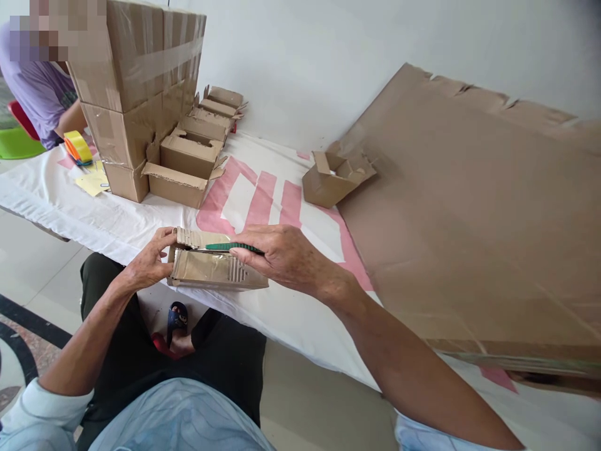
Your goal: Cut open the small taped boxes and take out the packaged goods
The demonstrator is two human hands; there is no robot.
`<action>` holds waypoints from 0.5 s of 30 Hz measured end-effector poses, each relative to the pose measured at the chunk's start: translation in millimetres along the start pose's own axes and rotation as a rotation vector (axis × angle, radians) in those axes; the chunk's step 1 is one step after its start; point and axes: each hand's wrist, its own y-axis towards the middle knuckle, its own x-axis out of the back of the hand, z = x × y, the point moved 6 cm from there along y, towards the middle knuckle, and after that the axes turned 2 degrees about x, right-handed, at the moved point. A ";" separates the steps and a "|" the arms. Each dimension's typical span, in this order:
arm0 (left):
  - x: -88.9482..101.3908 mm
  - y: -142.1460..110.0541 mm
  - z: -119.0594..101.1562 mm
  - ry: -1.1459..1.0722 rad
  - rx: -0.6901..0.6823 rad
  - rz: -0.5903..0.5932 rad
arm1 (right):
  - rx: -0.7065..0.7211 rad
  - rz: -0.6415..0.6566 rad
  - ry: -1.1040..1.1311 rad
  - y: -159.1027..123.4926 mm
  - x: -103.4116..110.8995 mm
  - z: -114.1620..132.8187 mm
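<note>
A small cardboard box (216, 268) lies near the front edge of the cloth-covered table, its top flaps parted by a narrow gap. My left hand (153, 260) grips the left end of this box, thumb and fingers curled round the flap corner. Over the right part of the box, my right hand (277, 254) is closed around a slim tool with a ridged green handle (230, 247). The tool lies along the gap between the flaps, pointing left. Its tip is too unclear to tell its exact kind.
A tall stack of taped boxes (141, 81) stands at left, with several open boxes (181, 164) beside it. One open box (331, 178) leans by a large cardboard sheet (469, 232). Yellow tape (79, 147) lies near a seated person (35, 88).
</note>
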 end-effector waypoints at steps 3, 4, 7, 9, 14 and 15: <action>1.8 2.6 -0.5 0.021 0.000 0.000 | -0.010 0.036 -0.064 7.5 0.7 3.6; 2.4 3.3 -0.8 0.026 0.000 0.001 | -0.013 0.049 -0.083 10.1 1.1 4.8; 4.5 4.8 -1.7 0.037 -0.003 -0.004 | -0.028 0.086 -0.144 15.5 3.0 5.6; 5.8 5.8 -2.3 0.051 -0.007 -0.007 | -0.038 0.102 -0.178 16.0 4.6 2.9; 6.9 8.3 -0.7 0.070 -0.009 0.002 | -0.048 0.132 -0.219 12.3 4.4 -4.4; 7.1 8.7 0.1 0.067 -0.008 0.002 | -0.053 0.137 -0.225 12.0 3.9 -5.0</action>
